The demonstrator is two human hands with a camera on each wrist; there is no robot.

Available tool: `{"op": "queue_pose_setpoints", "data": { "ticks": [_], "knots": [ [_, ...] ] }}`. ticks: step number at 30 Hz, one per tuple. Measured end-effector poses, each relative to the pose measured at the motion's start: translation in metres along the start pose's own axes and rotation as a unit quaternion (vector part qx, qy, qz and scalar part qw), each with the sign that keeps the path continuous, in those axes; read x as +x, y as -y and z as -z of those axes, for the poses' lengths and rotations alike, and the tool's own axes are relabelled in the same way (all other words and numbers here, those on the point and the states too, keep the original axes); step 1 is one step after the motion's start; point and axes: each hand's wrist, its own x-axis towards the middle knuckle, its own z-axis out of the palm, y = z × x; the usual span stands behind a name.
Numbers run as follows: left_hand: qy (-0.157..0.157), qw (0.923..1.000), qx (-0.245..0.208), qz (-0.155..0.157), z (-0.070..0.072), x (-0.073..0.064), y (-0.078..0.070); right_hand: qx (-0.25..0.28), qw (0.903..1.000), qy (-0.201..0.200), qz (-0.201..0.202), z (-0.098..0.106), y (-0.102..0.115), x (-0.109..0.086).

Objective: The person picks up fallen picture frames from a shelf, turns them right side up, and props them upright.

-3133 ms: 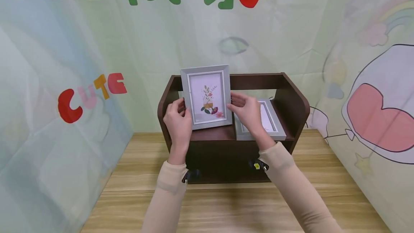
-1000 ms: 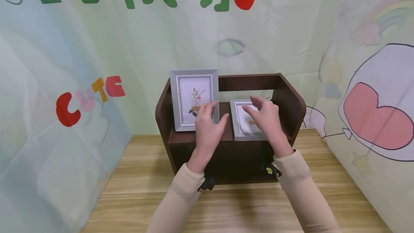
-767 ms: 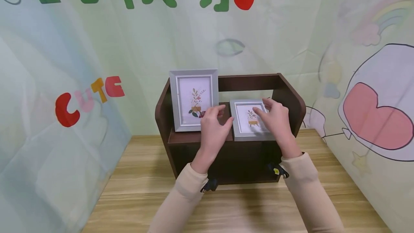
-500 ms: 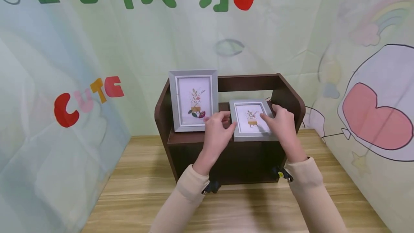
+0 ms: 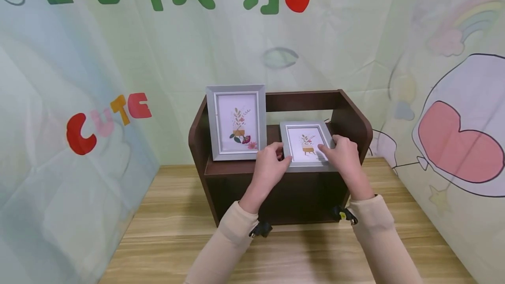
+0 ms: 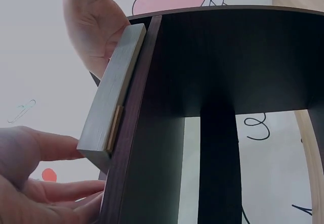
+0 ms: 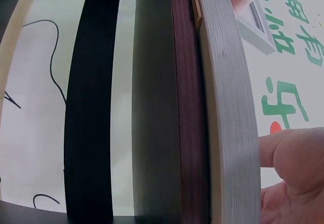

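A grey picture frame (image 5: 308, 168) with a plant print lies flat on the upper shelf of a dark brown rack (image 5: 232, 168), at its right half. My left hand (image 5: 269, 163) holds its left edge near the front corner, thumb at the front and fingers along the side. Across from it, my right hand (image 5: 345, 157) grips the right edge, thumb over the face. The left wrist view shows the frame's thick grey side (image 6: 114, 90) close along the shelf edge, with a small brown piece beneath it. A second grey frame (image 5: 236, 156) with a flower print stands upright on the shelf's left.
The rack has raised side panels (image 5: 357, 126) and a back rail (image 5: 304, 101). It stands on a wood-grain table (image 5: 165, 214). Printed cloth backdrops (image 5: 221, 47) rise behind and at both sides.
My hands let go of the left frame, now standing on the shelf, and moved right and down to the flat frame, where they close on its two sides. The flat frame has stayed in place.
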Motion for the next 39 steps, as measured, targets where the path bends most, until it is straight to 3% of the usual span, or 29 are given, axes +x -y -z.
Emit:
{"op": "queue_pose_setpoints", "data": {
  "ticks": [7,18,33,39],
  "knots": [
    [-0.022,0.9997,-0.008,-0.006,-0.002,-0.001,0.000,0.005,0.9999,-0.008,-0.010,-0.002,0.002,0.001],
    [-0.043,0.9959,-0.077,0.020,-0.007,-0.004,0.004,0.028,0.9987,-0.032,-0.029,-0.005,0.003,-0.002],
    [-0.082,0.9831,-0.162,0.022,-0.009,-0.005,0.009,0.084,0.9913,-0.102,0.003,-0.010,0.000,-0.003],
    [-0.103,0.9730,-0.206,0.009,-0.010,-0.005,0.008,0.109,0.9856,-0.127,0.023,-0.010,-0.002,-0.002]
  ]
}}
